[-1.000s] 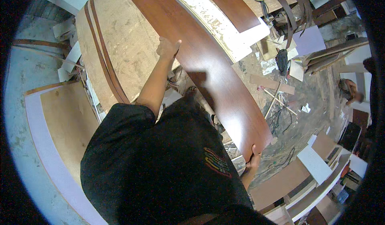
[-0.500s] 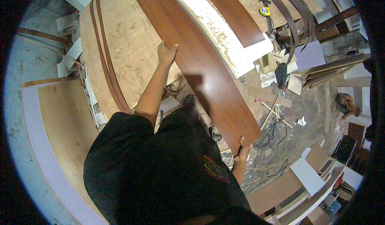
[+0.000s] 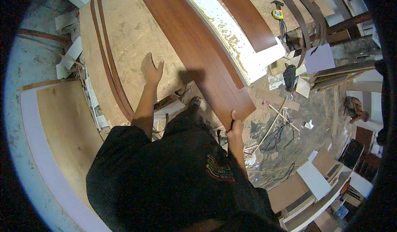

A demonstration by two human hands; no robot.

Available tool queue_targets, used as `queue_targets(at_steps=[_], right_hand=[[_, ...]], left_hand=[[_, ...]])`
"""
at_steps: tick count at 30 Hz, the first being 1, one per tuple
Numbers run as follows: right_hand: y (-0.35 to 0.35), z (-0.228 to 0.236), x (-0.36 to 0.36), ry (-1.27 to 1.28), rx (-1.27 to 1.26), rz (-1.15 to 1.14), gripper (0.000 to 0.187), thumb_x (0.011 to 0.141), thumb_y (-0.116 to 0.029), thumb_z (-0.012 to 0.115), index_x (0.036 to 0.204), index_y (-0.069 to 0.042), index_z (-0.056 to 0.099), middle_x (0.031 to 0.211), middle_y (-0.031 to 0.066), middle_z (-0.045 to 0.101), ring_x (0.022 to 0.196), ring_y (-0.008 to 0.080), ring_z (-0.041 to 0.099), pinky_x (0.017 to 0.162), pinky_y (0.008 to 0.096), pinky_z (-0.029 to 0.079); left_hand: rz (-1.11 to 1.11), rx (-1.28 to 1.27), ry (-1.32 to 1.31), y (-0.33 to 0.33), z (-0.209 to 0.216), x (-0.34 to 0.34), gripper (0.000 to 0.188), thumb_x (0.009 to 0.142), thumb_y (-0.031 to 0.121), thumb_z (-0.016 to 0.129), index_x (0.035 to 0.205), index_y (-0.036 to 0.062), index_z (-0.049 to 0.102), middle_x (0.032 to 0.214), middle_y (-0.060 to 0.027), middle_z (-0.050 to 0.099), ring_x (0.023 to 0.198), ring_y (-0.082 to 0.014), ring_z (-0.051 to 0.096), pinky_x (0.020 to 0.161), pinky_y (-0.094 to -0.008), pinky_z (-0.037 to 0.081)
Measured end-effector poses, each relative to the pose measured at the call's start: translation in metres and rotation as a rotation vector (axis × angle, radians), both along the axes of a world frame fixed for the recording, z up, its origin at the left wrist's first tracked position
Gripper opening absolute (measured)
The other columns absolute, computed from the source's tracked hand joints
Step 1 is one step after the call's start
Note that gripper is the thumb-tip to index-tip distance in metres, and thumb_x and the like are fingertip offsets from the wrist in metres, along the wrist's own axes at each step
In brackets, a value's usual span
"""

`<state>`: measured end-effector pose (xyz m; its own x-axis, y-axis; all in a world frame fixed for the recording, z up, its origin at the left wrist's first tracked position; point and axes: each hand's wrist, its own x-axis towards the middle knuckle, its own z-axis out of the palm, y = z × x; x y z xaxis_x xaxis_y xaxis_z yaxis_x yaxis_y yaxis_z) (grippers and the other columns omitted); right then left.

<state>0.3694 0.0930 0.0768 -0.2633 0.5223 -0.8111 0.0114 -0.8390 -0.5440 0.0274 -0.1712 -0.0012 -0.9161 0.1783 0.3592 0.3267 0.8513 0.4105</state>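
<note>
Overhanging a pale wooden worktop (image 3: 126,37), a long reddish-brown wood-grain board (image 3: 215,87) is gripped by the right hand (image 3: 236,127); the left hand (image 3: 152,72) is held nearby, fingers spread.

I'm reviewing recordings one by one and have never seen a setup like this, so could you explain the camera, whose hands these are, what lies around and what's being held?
There is no machine here: these are a person's own bare hands. The round, bent look comes from a wide fisheye camera worn on the head, looking down, so picture left is the person's left.

The right hand grips the near end of a long brown panel. The left hand is open, apart from that panel, over a tan board; I can't tell whether it touches it.

Two thin brown strips lie on the tan board. Farther right are a white board, a shorter brown panel, a hammer and a yellow tape measure.
</note>
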Motion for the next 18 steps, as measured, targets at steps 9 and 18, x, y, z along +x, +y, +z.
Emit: queue_targets(at_steps=[9,18], right_hand=[[-0.016,-0.019,-0.099,0.047,-0.001,-0.023,0.068,0.081,-0.009,0.085,0.139,0.004,0.051,0.132,0.0164,0.062,0.111,0.0353,0.064,0.091,0.0521,0.058],[-0.032,-0.011,-0.209,-0.085,-0.098,-0.074,0.060,0.082,-0.001,0.082,0.132,0.011,0.052,0.128,0.0226,0.063,0.104,0.0386,0.067,0.085,0.0544,0.061]], left_hand=[[-0.051,-0.122,-0.094,-0.022,0.009,0.008,0.082,0.091,0.049,0.066,0.152,-0.0006,0.039,0.157,-0.0219,0.036,0.147,-0.0371,0.030,0.119,-0.0550,0.021],[-0.042,-0.100,-0.219,-0.029,0.002,-0.004,0.092,0.087,0.059,0.066,0.152,0.0006,0.038,0.157,-0.0208,0.037,0.147,-0.0388,0.031,0.119,-0.0550,0.022]])
